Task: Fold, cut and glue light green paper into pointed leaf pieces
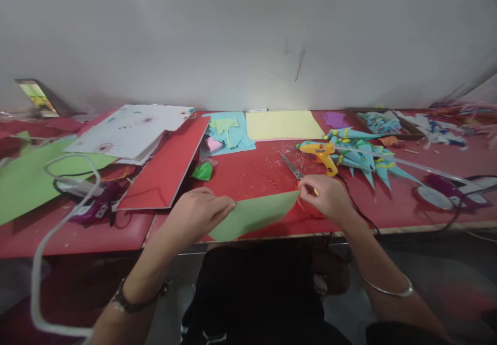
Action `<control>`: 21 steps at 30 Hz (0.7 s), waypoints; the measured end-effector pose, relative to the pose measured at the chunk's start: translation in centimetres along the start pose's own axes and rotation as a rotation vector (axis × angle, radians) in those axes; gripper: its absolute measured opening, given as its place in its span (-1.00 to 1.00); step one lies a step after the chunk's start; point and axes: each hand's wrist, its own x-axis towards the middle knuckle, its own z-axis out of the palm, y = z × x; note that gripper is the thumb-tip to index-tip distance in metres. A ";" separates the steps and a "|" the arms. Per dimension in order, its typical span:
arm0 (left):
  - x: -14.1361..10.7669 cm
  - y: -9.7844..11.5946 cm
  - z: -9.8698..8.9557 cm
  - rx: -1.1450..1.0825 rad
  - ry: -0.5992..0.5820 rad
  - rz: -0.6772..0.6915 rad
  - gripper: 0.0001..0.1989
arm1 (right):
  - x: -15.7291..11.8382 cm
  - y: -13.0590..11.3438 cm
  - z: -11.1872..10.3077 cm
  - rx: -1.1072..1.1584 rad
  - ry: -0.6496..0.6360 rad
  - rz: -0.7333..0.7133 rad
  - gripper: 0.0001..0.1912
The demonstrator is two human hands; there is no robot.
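A light green sheet of paper (256,214) is stretched between my two hands at the front edge of the red table (248,171). My left hand (202,209) pinches its left corner between thumb and fingers. At the upper right corner, my right hand (324,195) grips the sheet with closed fingers. Just behind my right hand lie scissors (294,168), their blades pointing away to the left. A yellow glue gun (320,154) rests beyond that hand, beside several blue paper cones (363,156) with yellow trim.
White sheets (132,130) and a red board (171,166) lie at left, near a white bent tube (35,277). Yellow paper (285,125) and blue scraps (233,132) are at the back. A phone (37,97) leans at far left; a cable (351,200) runs right.
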 end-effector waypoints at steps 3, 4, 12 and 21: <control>-0.2 -0.5 -0.1 -0.006 -0.071 -0.041 -0.56 | -0.1 0.1 -0.3 0.020 0.148 0.035 -0.88; -0.1 -0.4 -0.1 -0.008 -0.092 -0.038 -0.56 | 0.1 -0.3 -0.4 0.065 0.198 0.017 -0.88; 1.8 0.6 -0.7 -0.043 -0.032 0.070 -0.56 | 2.0 -5.3 0.3 0.132 -0.076 -0.274 -0.81; -0.7 -1.5 -0.1 -0.427 0.265 -0.571 -0.75 | 1.6 -3.0 0.0 0.499 -0.119 0.099 -0.77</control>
